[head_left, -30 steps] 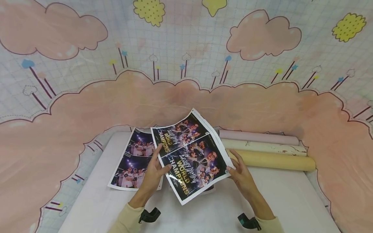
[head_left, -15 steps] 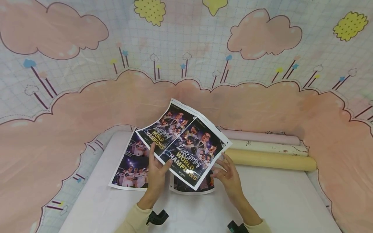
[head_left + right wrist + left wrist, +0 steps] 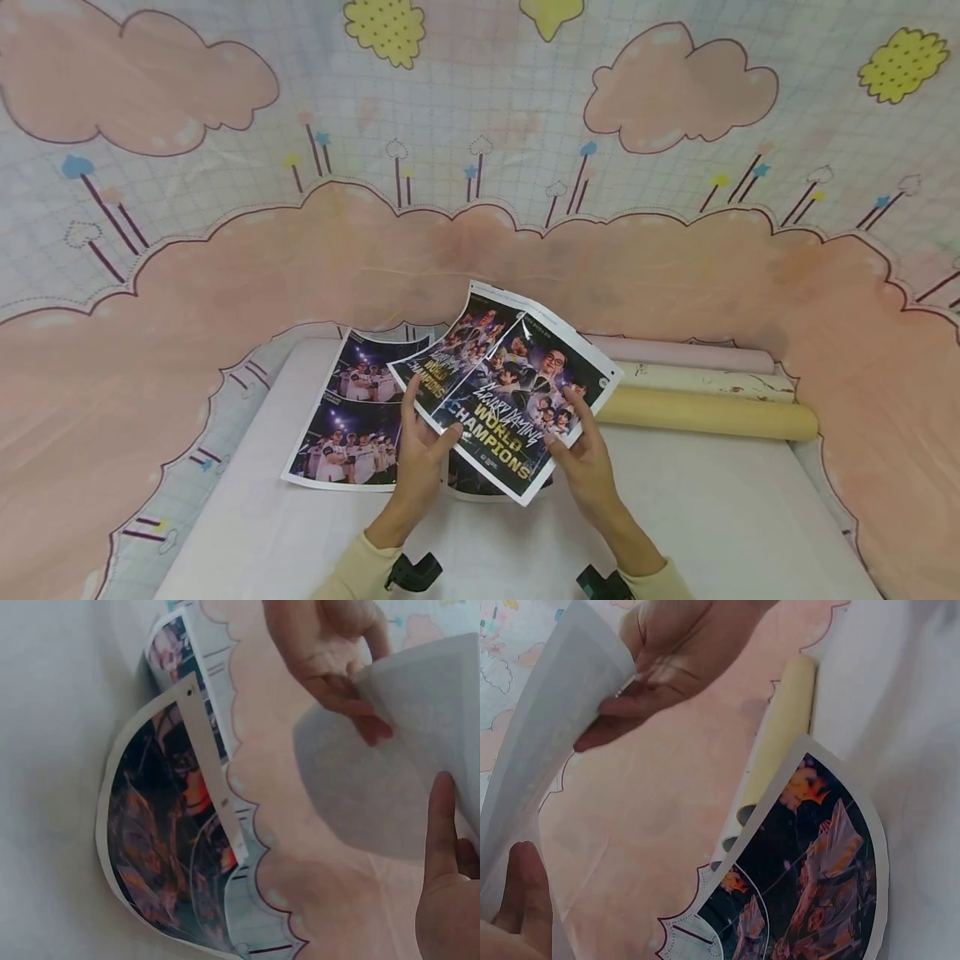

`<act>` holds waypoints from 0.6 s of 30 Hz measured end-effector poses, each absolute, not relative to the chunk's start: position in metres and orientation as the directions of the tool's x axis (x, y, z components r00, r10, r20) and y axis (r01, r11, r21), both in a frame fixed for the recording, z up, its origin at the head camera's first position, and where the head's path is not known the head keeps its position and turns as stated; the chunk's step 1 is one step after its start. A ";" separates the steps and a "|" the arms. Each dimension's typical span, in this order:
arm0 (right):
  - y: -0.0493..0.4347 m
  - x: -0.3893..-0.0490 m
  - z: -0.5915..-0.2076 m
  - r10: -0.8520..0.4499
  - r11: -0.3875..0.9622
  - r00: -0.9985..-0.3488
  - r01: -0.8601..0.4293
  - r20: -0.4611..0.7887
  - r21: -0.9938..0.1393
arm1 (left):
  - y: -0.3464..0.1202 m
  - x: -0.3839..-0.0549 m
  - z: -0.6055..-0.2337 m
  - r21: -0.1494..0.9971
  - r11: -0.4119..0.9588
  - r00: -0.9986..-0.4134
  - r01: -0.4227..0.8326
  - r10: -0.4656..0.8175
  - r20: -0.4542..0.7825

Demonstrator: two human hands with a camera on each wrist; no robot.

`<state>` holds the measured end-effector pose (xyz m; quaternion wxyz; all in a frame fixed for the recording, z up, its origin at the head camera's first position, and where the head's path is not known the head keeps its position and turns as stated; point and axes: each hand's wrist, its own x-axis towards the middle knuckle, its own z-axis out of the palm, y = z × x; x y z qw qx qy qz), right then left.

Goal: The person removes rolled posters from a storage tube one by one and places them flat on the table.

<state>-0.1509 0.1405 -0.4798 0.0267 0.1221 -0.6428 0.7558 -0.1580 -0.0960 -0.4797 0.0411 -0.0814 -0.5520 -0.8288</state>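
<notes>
A printed poster sheet [image 3: 510,400], with two dark panels lettered "World Champions", is held tilted above the table and bent between the panels. My left hand [image 3: 420,467] grips its lower left edge, thumb on the printed face. At its lower right edge, my right hand [image 3: 588,471] holds it with thumb and fingertips. Both wrist views show the sheet's pale back [image 3: 555,697]. Under the held sheet lies another dark print [image 3: 165,825] with a curling edge, mostly hidden in the head view. A photo sheet [image 3: 348,442] of a group of people lies to the left.
Yellow [image 3: 712,414], cream [image 3: 705,381] and pink [image 3: 682,354] rolls lie side by side at the table's back right. A white cover [image 3: 712,517] spreads over the table. Cloud-patterned cloth [image 3: 480,250] rises behind it.
The poster sheet first swung up and left, then came back right and down, turning slightly. My right hand left its edge midway and now holds it again, closer to my left hand.
</notes>
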 end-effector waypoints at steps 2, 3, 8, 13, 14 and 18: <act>0.145 -0.149 -0.475 -0.114 -0.152 -0.967 -0.209 0.227 -0.966 | -0.099 -0.159 -0.479 0.901 -0.405 -0.983 0.158 0.020 0.182; 0.148 -0.149 -0.474 -0.115 -0.145 -0.966 -0.214 0.232 -0.966 | -0.101 -0.160 -0.479 0.894 -0.419 -0.984 0.158 0.013 0.180; 0.172 -0.145 -0.463 -0.154 -0.186 -0.962 -0.198 0.228 -0.962 | -0.117 -0.167 -0.474 0.835 -0.522 -0.984 0.174 -0.062 0.166; 0.199 -0.142 -0.455 -0.211 -0.255 -0.952 -0.167 0.223 -0.952 | -0.139 -0.174 -0.469 0.814 -0.555 -0.985 0.173 -0.081 0.154; 0.204 -0.142 -0.455 -0.220 -0.259 -0.950 -0.163 0.223 -0.952 | -0.144 -0.175 -0.469 0.820 -0.549 -0.986 0.163 -0.070 0.149; 0.219 -0.140 -0.454 -0.261 -0.254 -0.942 -0.145 0.212 -0.956 | -0.160 -0.181 -0.472 0.865 -0.495 -0.992 0.084 0.040 0.120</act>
